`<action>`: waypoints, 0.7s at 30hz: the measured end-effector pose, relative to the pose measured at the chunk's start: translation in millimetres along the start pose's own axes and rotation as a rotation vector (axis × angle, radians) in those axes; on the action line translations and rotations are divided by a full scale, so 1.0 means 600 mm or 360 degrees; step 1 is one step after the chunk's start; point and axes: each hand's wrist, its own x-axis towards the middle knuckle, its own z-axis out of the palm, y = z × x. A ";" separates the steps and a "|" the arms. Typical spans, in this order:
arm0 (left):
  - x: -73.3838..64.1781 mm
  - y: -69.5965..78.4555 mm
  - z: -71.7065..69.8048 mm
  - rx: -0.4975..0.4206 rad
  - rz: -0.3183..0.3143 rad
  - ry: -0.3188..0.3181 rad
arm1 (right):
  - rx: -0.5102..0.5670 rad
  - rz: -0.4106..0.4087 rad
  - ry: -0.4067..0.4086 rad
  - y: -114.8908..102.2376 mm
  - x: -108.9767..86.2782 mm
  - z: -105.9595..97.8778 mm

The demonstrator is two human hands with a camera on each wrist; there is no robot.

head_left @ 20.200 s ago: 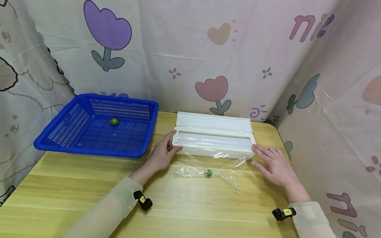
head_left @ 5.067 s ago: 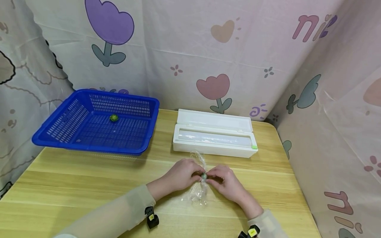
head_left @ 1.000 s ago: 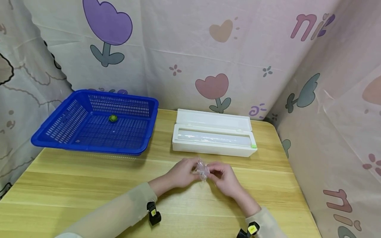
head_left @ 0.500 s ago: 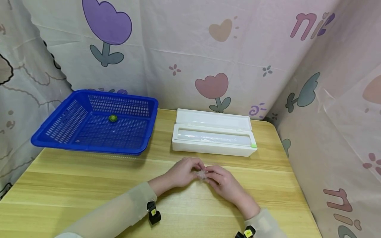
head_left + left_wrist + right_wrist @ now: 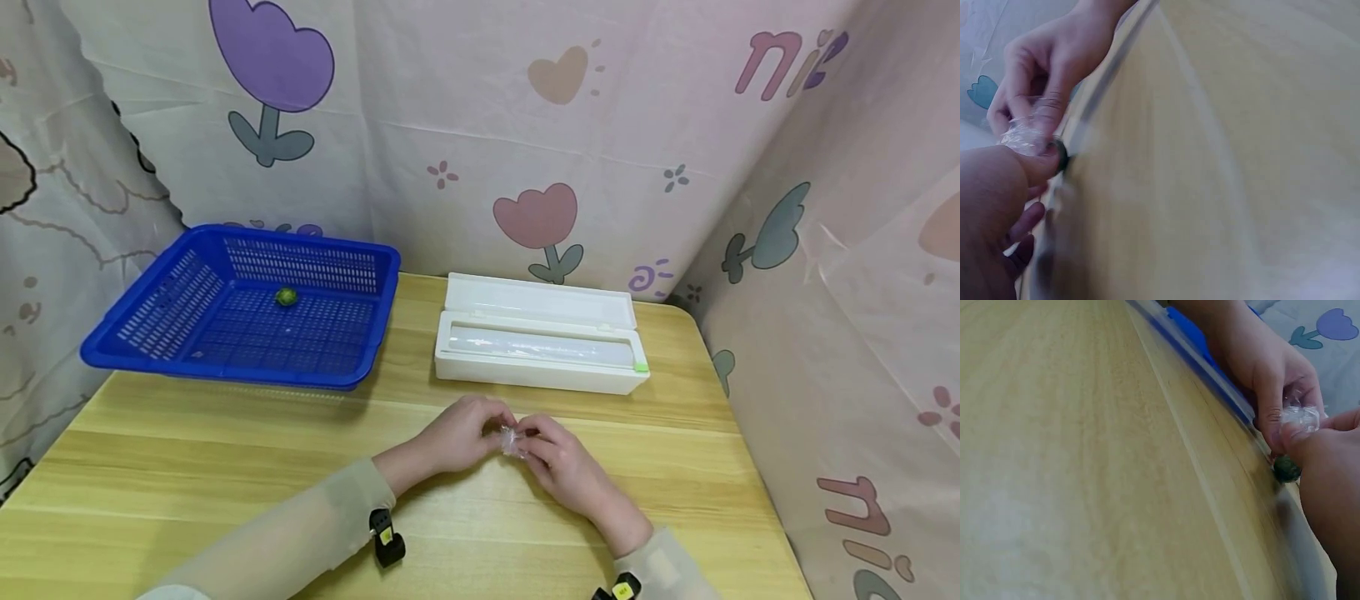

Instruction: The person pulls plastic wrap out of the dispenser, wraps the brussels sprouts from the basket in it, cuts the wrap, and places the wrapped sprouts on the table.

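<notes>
Both hands meet above the table in front of the box. My left hand (image 5: 459, 440) and right hand (image 5: 567, 468) pinch a small crumpled bunch of clear cling film (image 5: 512, 442) between thumbs and fingers. Under the film, the right wrist view shows a small round dark green thing (image 5: 1285, 469), its exact kind unclear. In the left wrist view that green thing (image 5: 1061, 155) peeks out past the left thumb. Fingers hide most of the bundle.
A white cling film box (image 5: 540, 377) with its lid raised stands behind the hands, a film roll (image 5: 540, 346) inside. At left a blue plastic basket (image 5: 225, 372) holds a small green ball (image 5: 286, 297). Printed curtains (image 5: 420, 75) hang behind the wooden table (image 5: 247, 450).
Earlier, film stretched from the box over the green thing while hands touched the box. Later it trailed loose tails; now it is a compact bunch. In the last half second, fingers shifted slightly.
</notes>
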 end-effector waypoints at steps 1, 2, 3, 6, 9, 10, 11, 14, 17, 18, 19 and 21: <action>-0.001 0.000 0.001 0.0006 0.0012 0.0020 | 0.0048 0.0045 0.0005 -0.001 -0.002 0.001; -0.003 0.001 0.003 0.0003 0.0023 0.0041 | 0.0098 0.0096 0.0010 -0.002 -0.003 0.002; -0.004 0.002 0.004 0.0001 0.0033 0.0065 | 0.0149 0.0152 0.0018 -0.002 -0.005 0.003; -0.008 0.003 0.008 -0.0022 0.0069 0.0129 | 0.0240 0.0289 0.0067 -0.004 -0.005 0.005; -0.009 0.005 0.008 -0.0041 0.0131 0.0171 | 0.0252 0.0381 0.0123 -0.005 -0.003 0.006; -0.010 0.006 0.007 -0.0049 0.0153 0.0176 | 0.0245 0.0401 0.0146 -0.004 -0.002 0.006; -0.010 0.006 0.006 -0.0050 0.0178 0.0180 | 0.0247 0.0418 0.0174 -0.004 -0.002 0.007; -0.010 0.008 0.004 -0.0064 0.0224 0.0155 | 0.0276 0.0444 0.0292 -0.002 -0.004 0.011; -0.011 0.009 0.002 -0.0062 0.0242 0.0104 | 0.0331 0.0486 0.0387 -0.005 -0.005 0.014; -0.011 0.009 0.002 -0.0059 0.0239 0.0087 | 0.0353 0.0511 0.0400 -0.007 -0.005 0.014; -0.012 0.009 0.001 -0.0055 0.0237 0.0070 | 0.0376 0.0530 0.0405 -0.009 -0.005 0.014; -0.012 0.007 0.001 -0.0050 0.0235 0.0046 | 0.0413 0.0573 0.0399 -0.013 -0.003 0.014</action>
